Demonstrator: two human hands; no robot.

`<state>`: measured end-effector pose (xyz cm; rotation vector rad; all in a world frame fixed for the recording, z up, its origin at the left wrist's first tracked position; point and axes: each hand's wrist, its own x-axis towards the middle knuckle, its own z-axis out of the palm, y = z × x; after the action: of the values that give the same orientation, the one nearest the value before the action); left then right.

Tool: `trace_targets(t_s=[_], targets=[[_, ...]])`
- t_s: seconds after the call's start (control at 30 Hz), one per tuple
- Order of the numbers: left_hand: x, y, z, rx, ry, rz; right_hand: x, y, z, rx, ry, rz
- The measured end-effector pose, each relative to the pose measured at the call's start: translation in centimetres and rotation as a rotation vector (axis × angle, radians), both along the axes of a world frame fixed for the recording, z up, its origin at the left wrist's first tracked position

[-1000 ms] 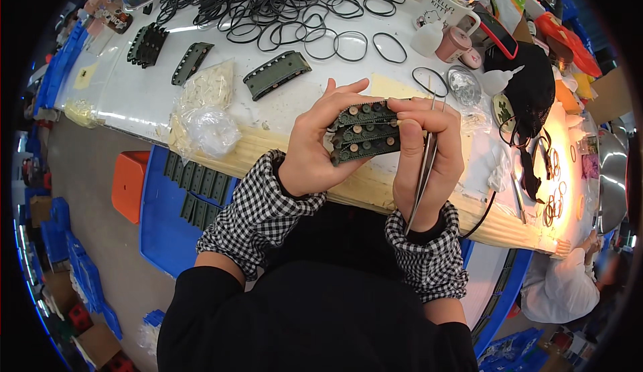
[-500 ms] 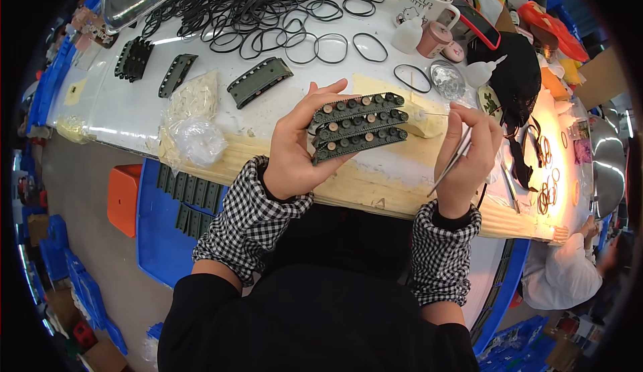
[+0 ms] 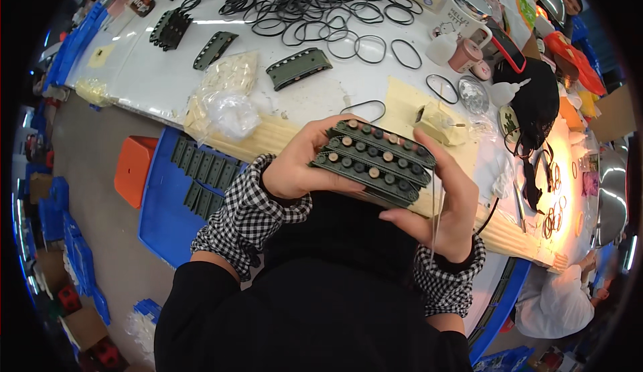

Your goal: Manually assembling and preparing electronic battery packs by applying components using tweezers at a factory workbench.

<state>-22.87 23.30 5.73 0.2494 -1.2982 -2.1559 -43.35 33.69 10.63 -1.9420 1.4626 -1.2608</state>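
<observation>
Dark green stack of ridged track pieces (image 3: 375,164) in my left hand (image 3: 295,173), raised before the white tabletop (image 3: 147,70).
My left fingers and thumb clasp its left end, 3 rows of dark and tan round wheels facing me; my right hand (image 3: 457,204) spreads thumb and forefinger around the other end, slim silver metal tweezers (image 3: 437,223) before that palm, though I can't tell how firmly they're gripped or whether those fingertips touch the stack.
</observation>
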Motion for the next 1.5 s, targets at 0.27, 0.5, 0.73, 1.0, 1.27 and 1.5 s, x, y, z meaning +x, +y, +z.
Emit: trace_targets(t_s=[0.27, 0.5, 0.73, 1.0, 1.27, 1.5], targets=[[2.4, 4.7, 0.0, 0.270, 0.141, 0.179, 4.3, 0.9, 0.8, -0.299, 0.217, -0.003], [6.2, 9.9, -1.2, 0.674, 0.578, 0.142, 9.1, -0.5, -1.3, -0.583, 0.490, 0.197], [11.1, 13.5, -5.0, 0.733, 0.447, 0.601, 14.1, -0.7, -5.3, -0.531, 0.500, 0.557], [28.8, 9.4, -12.9, 0.607, -0.532, 1.094, 14.3, -0.3, -6.1, -0.323, 0.378, 0.478], [44.5, -0.9, -23.3, -0.093, -2.036, 0.693, 11.9, 0.5, -6.8, -0.190, 0.483, 0.355], [43.7, -2.9, -25.7, -0.126, -2.041, 0.462, 11.8, 0.2, -6.4, -0.126, 0.517, 0.297]])
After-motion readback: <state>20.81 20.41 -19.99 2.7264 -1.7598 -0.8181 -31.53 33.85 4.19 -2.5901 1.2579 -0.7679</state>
